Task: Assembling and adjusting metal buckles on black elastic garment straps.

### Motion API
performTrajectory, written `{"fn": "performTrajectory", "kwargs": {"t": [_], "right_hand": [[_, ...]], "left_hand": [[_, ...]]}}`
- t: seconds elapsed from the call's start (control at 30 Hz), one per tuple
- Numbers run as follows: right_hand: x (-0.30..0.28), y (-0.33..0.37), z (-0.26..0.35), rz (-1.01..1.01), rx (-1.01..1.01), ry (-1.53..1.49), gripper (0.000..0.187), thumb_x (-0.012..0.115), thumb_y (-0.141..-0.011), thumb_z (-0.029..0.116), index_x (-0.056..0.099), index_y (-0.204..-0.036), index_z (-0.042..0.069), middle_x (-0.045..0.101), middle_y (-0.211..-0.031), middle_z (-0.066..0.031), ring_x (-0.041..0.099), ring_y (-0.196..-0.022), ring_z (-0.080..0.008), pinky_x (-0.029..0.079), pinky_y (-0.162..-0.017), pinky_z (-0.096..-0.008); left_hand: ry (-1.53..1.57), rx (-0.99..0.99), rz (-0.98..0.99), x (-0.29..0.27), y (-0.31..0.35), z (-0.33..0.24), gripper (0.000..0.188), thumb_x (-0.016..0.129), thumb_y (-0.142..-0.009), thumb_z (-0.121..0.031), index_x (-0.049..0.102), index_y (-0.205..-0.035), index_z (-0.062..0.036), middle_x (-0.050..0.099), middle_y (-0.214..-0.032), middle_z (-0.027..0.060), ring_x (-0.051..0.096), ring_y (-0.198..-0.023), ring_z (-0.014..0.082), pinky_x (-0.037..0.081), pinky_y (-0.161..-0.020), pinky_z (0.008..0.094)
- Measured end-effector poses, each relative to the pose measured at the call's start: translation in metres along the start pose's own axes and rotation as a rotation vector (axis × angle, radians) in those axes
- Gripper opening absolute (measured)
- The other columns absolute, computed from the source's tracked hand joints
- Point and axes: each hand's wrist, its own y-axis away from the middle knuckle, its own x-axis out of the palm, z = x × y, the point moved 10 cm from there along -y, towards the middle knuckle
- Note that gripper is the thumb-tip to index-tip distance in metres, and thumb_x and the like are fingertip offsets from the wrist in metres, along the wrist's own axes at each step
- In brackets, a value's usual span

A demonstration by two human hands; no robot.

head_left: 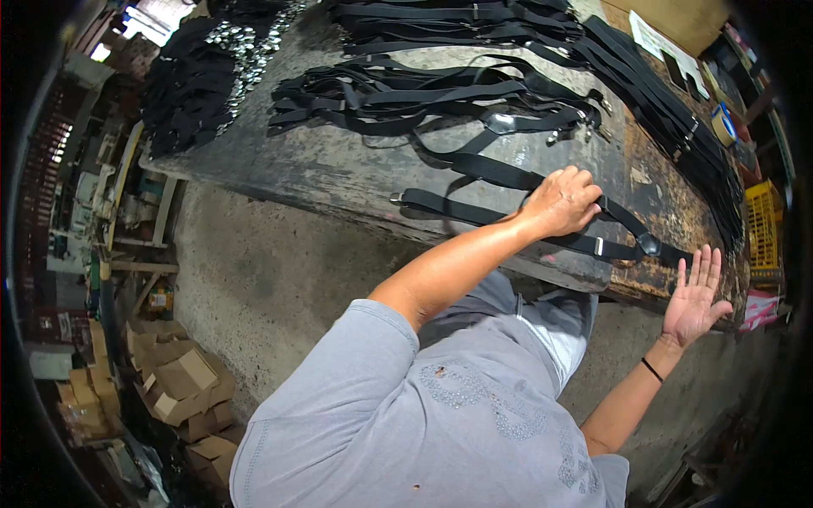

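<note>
My left hand [563,201] lies palm down on a black suspender strap [474,212] stretched flat along the near side of a worn, dark worktable [339,169]. The strap has metal clips and a black leather patch [649,244] near its right end. My right hand [694,296] is held open with the palm up, just off the table's near edge below that end of the strap, touching nothing. A loose pile of the same black suspenders [423,93] lies behind the left hand.
More black suspenders lie in rows [669,110] along the far and right side of the table, and a heap with shiny clips [212,59] at its left end. Cardboard boxes [182,381] stand on the concrete floor at lower left. A yellow crate [762,220] is at the right.
</note>
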Motion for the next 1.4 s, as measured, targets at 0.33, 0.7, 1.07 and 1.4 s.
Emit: {"fn": "performTrajectory", "kwargs": {"t": [0.33,0.7,1.07,1.4], "right_hand": [[-0.018,0.0,0.013,-0.024,-0.032,0.005,0.11,0.047,-0.084,0.078,0.02,-0.153,-0.003,0.023,-0.16,-0.0205,0.02,-0.149,-0.0324,0.01,-0.122,-0.0521],[-0.023,0.001,0.01,-0.084,-0.096,0.045,0.102,0.033,-0.087,0.082,0.032,-0.15,0.001,0.036,-0.153,-0.0163,0.031,-0.143,-0.0305,0.019,-0.118,-0.0497],[-0.034,-0.013,0.016,-0.058,-0.111,0.15,0.066,0.045,-0.102,0.048,0.039,-0.144,-0.003,0.05,-0.14,-0.0173,0.048,-0.13,-0.0282,0.036,-0.111,-0.0441],[0.108,-0.022,-0.108,0.629,-0.232,1.299,0.033,0.067,-0.085,0.023,0.069,-0.113,0.006,0.064,-0.114,-0.0126,0.058,-0.112,-0.0321,0.041,-0.099,-0.0407]], "left_hand": [[0.013,0.016,0.046,0.017,-0.008,-0.01,0.021,0.074,-0.079,-0.022,0.065,-0.093,-0.0084,0.057,-0.09,0.0096,0.057,-0.089,0.031,0.049,-0.077,0.0413],[-0.026,-0.012,0.111,0.009,-0.005,0.002,0.026,0.073,-0.082,-0.017,0.068,-0.106,-0.008,0.064,-0.096,0.0099,0.062,-0.089,0.0307,0.051,-0.077,0.0403],[-0.054,-0.05,0.167,0.017,-0.009,0.0,0.028,0.074,-0.082,-0.017,0.068,-0.109,-0.0081,0.064,-0.1,0.0092,0.059,-0.092,0.0304,0.051,-0.078,0.0404],[-0.061,-0.071,0.141,0.019,-0.006,0.004,0.03,0.076,-0.078,-0.02,0.069,-0.107,-0.0115,0.064,-0.102,0.0077,0.059,-0.096,0.0303,0.049,-0.08,0.0413]]}}
